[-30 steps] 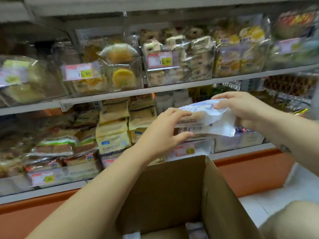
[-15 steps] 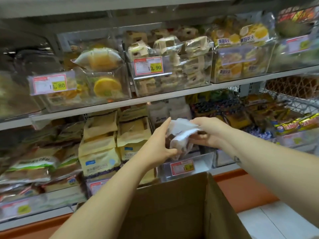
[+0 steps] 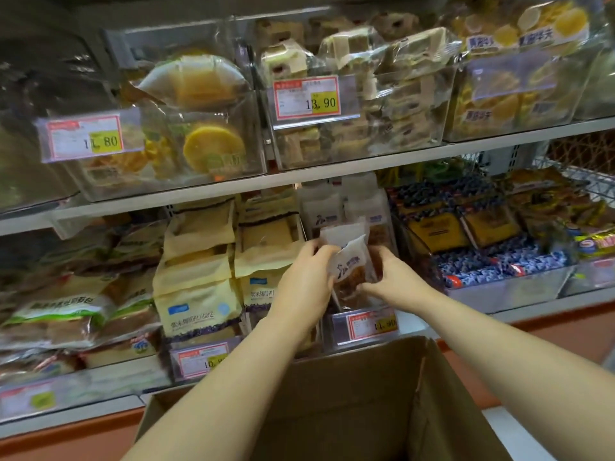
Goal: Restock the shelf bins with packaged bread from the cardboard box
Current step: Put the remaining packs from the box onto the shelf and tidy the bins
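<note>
So, from the head view, both hands were on one white bread packet (image 3: 347, 266) with a blue logo. The left hand (image 3: 304, 289) had its fingers curled round the packet's left edge, and the right hand (image 3: 391, 277) pinched the right side down low. The packet sat tilted just above the clear bin (image 3: 332, 341) on the lower shelf, the one with the 11.90 price tag (image 3: 371, 324), in front of matching white packets (image 3: 324, 211). The open cardboard box (image 3: 349, 394) was right below the forearms.
</note>
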The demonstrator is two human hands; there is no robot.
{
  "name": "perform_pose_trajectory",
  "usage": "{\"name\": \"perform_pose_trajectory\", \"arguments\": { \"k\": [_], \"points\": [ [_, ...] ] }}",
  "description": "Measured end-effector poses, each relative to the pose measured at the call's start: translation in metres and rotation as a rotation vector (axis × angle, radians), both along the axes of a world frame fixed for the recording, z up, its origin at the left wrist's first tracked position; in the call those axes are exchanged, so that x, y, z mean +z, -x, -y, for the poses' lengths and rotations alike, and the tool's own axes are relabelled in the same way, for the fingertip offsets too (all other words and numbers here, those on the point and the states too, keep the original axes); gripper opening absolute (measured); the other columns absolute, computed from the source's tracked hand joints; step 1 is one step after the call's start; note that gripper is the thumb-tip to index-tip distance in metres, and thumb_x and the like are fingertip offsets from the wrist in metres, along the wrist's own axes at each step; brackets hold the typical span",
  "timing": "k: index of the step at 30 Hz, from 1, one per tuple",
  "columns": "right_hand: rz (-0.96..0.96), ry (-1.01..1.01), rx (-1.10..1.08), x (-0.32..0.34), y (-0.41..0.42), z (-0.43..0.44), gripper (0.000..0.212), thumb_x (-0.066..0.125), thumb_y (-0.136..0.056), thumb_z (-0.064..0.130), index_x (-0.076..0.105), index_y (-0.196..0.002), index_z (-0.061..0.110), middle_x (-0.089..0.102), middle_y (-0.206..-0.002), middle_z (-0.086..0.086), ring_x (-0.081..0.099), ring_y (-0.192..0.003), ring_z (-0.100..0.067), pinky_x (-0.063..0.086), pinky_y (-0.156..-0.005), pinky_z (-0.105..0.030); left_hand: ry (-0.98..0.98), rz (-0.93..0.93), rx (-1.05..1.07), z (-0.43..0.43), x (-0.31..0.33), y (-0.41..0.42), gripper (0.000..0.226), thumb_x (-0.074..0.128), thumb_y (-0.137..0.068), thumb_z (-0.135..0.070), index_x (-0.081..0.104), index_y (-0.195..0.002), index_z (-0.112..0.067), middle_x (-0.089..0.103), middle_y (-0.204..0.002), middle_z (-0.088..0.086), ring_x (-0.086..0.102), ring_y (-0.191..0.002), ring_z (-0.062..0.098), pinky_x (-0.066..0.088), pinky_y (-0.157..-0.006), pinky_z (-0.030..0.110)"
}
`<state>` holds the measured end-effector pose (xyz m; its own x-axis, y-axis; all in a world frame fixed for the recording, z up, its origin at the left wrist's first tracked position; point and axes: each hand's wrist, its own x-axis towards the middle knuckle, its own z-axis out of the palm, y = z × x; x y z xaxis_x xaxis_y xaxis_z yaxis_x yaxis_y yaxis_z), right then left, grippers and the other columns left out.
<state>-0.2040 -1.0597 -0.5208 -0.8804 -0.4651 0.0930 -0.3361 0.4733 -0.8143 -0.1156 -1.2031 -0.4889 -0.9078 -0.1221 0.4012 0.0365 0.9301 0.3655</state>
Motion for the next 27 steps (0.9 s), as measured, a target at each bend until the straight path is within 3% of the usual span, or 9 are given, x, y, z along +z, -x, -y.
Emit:
{"name": "perform_pose_trajectory", "arguments": {
  "k": [3,5,9,13,17,22,25,27],
  "points": [
    [-0.022,-0.031,0.008,-0.003,0.011,0.006,0.068,0.073,-0.081,0.024,0.038,-0.14,0.019,0.054,-0.133,-0.004,0.053,-0.121,-0.02,0.044,-0.089,-0.025,-0.049,-0.04,0.033,-0.001,0.007,0.008,0.043,0.053,-0.093,-0.012,0.047,-0.135,-0.02,0.039,-0.144,0.003,0.045,-0.127,0.019,0.045,-0.098,0.029],
    [-0.051,-0.047,-0.01,-0.004,0.018,0.008,0.056,0.072,-0.083,0.026,0.048,-0.133,0.016,0.059,-0.126,-0.003,0.056,-0.116,-0.02,0.045,-0.087,-0.025,-0.064,-0.064,0.042,-0.004,0.01,0.012,0.045,0.052,-0.093,-0.008,0.045,-0.136,-0.019,0.028,-0.152,0.007,0.038,-0.135,0.022,0.042,-0.103,0.032],
    [0.073,0.084,-0.042,-0.007,0.033,0.018,0.042,0.067,-0.087,0.022,0.056,-0.126,0.011,0.064,-0.121,-0.007,0.059,-0.113,-0.024,0.048,-0.098,-0.039,0.005,-0.064,0.013,-0.006,0.012,0.02,0.052,0.051,-0.091,0.002,0.043,-0.139,-0.018,0.01,-0.159,0.008,0.026,-0.143,0.027,0.035,-0.108,0.034],
    [0.116,0.136,-0.181,-0.012,0.043,0.028,0.036,0.06,-0.092,0.025,0.058,-0.125,0.011,0.064,-0.119,-0.01,0.059,-0.112,-0.028,0.047,-0.098,-0.045,0.293,-0.087,0.051,0.001,0.016,0.028,0.042,0.052,-0.093,-0.011,0.049,-0.133,-0.022,0.035,-0.149,0.008,0.041,-0.131,0.03,0.038,-0.101,0.04],
    [0.073,-0.019,0.022,-0.022,0.039,0.031,0.046,0.059,-0.092,0.022,0.046,-0.135,0.015,0.058,-0.126,-0.007,0.055,-0.117,-0.024,0.044,-0.1,-0.036,0.531,-0.089,0.091,0.016,0.008,0.026,0.026,0.069,-0.081,-0.022,0.069,-0.107,-0.023,0.065,-0.12,0.005,0.052,-0.121,0.031,0.037,-0.1,0.05],
    [-0.055,-0.136,0.117,-0.028,0.045,0.035,0.046,0.054,-0.094,0.016,0.042,-0.138,0.015,0.055,-0.132,-0.011,0.051,-0.124,-0.026,0.04,-0.106,-0.042,0.545,0.017,0.029,0.026,-0.016,0.013,0.031,0.051,-0.095,-0.03,0.059,-0.124,-0.028,0.046,-0.144,0.002,0.02,-0.144,0.027,0.005,-0.115,0.054],
    [-0.024,-0.29,0.139,-0.02,0.05,0.031,0.041,0.053,-0.096,0.024,0.045,-0.135,0.018,0.057,-0.129,-0.008,0.054,-0.119,-0.024,0.043,-0.102,-0.041,0.575,0.029,-0.002,0.026,-0.017,0.009,0.029,0.053,-0.093,-0.029,0.061,-0.122,-0.028,0.047,-0.144,0.003,0.018,-0.146,0.029,0.004,-0.115,0.055],
    [-0.106,-0.301,0.02,-0.015,0.046,0.026,0.036,0.054,-0.095,0.033,0.052,-0.128,0.02,0.062,-0.122,-0.004,0.058,-0.112,-0.023,0.049,-0.094,-0.04,0.572,0.027,-0.024,0.027,-0.016,0.009,0.028,0.054,-0.093,-0.028,0.062,-0.12,-0.027,0.049,-0.142,0.004,0.02,-0.145,0.029,0.005,-0.115,0.056]
  ]
}}
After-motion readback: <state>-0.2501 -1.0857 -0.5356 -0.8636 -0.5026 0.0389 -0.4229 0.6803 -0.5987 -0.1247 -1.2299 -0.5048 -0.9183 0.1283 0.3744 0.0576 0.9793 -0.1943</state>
